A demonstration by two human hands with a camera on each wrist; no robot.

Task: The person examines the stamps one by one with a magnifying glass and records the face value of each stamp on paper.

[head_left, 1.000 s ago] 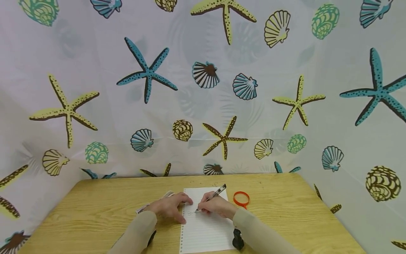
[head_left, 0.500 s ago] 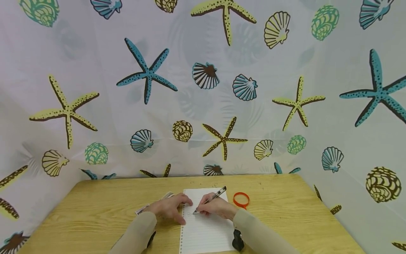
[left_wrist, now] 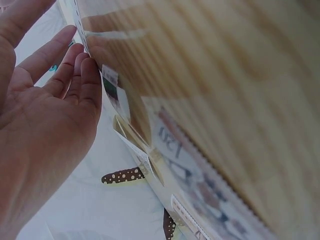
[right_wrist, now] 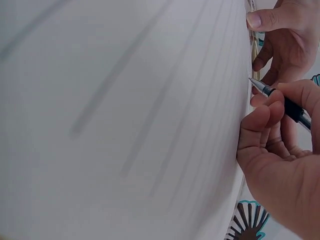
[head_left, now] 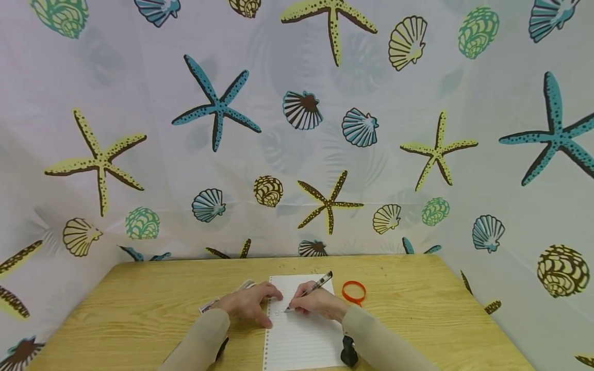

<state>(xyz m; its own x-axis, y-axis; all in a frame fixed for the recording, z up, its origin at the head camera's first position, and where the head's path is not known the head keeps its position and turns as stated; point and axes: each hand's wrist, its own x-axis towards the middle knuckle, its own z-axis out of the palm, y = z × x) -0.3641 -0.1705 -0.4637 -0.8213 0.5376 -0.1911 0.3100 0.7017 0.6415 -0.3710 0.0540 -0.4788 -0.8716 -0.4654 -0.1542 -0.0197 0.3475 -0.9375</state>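
A sheet of lined paper (head_left: 301, 340) with holes down its left edge lies on the wooden table. My right hand (head_left: 320, 303) pinches a pen (head_left: 321, 281), its tip down at the paper near small faint marks. The right wrist view shows the pen's metal tip (right_wrist: 257, 85) and black grip between thumb and fingers of the right hand (right_wrist: 280, 150). With fingers spread, my left hand (head_left: 248, 303) rests at the paper's left edge, holding nothing. In the left wrist view the left hand (left_wrist: 55, 105) has its fingertips against the surface.
A red ring-shaped object (head_left: 353, 292) lies right of the paper, partly hidden by the right arm. Flat printed pieces (head_left: 209, 305) lie beside and behind the left hand. A curtain (head_left: 297, 154) with starfish and shells hangs behind the table (head_left: 408, 299).
The pen tip has shifted slightly left and then back right along the line, with small faint marks showing beside it. My left hand stays in place.
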